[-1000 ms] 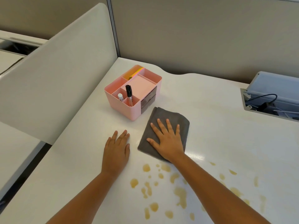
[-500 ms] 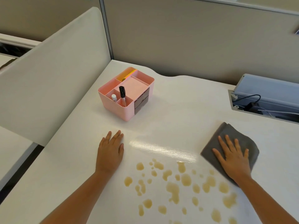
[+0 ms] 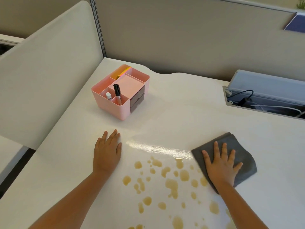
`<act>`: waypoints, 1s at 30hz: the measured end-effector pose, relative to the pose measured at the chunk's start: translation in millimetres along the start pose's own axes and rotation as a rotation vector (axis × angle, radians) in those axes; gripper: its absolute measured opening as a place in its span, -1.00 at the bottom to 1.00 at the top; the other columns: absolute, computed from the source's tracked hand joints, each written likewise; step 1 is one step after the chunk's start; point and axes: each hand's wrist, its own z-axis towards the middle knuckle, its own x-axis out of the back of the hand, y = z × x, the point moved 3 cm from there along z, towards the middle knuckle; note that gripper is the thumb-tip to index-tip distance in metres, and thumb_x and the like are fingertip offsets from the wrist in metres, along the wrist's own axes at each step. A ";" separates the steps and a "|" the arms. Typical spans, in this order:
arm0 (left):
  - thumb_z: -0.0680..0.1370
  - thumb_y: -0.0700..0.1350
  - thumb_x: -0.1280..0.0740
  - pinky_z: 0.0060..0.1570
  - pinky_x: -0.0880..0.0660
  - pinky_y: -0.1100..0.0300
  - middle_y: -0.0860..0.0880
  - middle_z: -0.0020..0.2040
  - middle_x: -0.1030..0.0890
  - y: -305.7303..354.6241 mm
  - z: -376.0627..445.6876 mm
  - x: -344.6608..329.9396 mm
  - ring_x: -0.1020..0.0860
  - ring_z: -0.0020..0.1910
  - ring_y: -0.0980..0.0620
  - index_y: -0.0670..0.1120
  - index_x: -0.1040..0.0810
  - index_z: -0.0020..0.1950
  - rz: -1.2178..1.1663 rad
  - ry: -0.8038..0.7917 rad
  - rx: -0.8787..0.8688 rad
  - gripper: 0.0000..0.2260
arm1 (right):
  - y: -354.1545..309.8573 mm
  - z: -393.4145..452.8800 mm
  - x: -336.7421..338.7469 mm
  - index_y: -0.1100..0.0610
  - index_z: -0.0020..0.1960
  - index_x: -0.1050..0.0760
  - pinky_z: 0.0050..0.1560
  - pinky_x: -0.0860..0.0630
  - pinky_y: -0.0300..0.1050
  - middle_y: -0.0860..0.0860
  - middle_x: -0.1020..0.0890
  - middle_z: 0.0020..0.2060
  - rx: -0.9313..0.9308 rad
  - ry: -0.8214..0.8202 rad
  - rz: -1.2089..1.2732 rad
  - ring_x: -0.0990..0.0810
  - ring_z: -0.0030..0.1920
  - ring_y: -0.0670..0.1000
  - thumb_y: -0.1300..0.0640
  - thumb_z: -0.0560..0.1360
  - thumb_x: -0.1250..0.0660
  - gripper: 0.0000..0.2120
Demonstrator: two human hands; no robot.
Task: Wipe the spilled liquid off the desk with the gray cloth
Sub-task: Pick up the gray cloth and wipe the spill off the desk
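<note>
Several brownish-yellow drops and puddles of spilled liquid (image 3: pixel 171 184) lie on the white desk (image 3: pixel 181 113) between my arms. The folded gray cloth (image 3: pixel 242 147) lies flat at the spill's right edge. My right hand (image 3: pixel 221 164) presses down on it, palm flat and fingers spread. My left hand (image 3: pixel 107 151) rests flat on the bare desk left of the spill, fingers together, holding nothing. A wet shiny streak (image 3: pixel 158 148) runs across the desk between the two hands.
A pink desk organizer (image 3: pixel 122 111) with a black marker (image 3: pixel 117 94) stands beyond my left hand. An open cable tray (image 3: pixel 264 103) with wires is sunk in the desk at the right. Partition panels close off the left side and the back.
My right hand slid the cloth from beside the organizer across to the right, leaving a wet streak, and has now come back a little to the left. The left hand stayed put.
</note>
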 end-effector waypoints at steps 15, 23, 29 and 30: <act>0.57 -0.07 -0.14 0.40 -0.20 -0.10 -0.05 0.44 -0.37 -5.4 2.3 -6.1 -0.23 0.46 -0.17 -0.11 -0.35 0.36 0.011 -0.054 0.007 -0.64 | -183.2 -81.7 -43.3 -0.15 0.49 0.21 0.34 0.40 0.31 -0.02 0.14 0.54 0.486 -0.085 0.000 0.28 0.49 0.18 -0.46 0.35 0.36 -0.22; 0.57 -0.07 -0.14 0.40 -0.19 -0.09 -0.06 0.42 -0.39 -6.8 1.9 -6.6 -0.24 0.45 -0.17 -0.11 -0.37 0.35 0.007 -0.044 -0.001 -0.64 | -134.5 -87.1 -38.5 -0.22 0.48 0.12 0.37 0.45 0.20 -0.13 0.08 0.52 0.694 -0.068 -0.034 0.33 0.47 0.02 -0.49 0.39 0.23 -0.27; 0.55 -0.11 -0.19 0.39 -0.20 -0.12 -0.07 0.41 -0.41 -5.8 0.7 -5.5 -0.27 0.44 -0.19 -0.13 -0.40 0.33 -0.032 -0.021 0.011 -0.66 | -61.8 -57.2 -23.1 -0.24 0.44 0.26 0.42 0.28 0.24 -0.18 0.15 0.47 0.572 -0.046 -0.090 0.20 0.51 0.04 -0.49 0.38 0.26 -0.30; 0.55 -0.11 -0.19 0.39 -0.21 -0.13 -0.07 0.41 -0.41 -5.1 0.9 -5.4 -0.27 0.44 -0.20 -0.13 -0.40 0.33 -0.029 -0.023 0.010 -0.65 | -47.9 -52.7 -19.7 -0.24 0.44 0.25 0.42 0.25 0.25 -0.18 0.13 0.47 0.541 -0.045 -0.090 0.17 0.51 0.05 -0.49 0.38 0.25 -0.30</act>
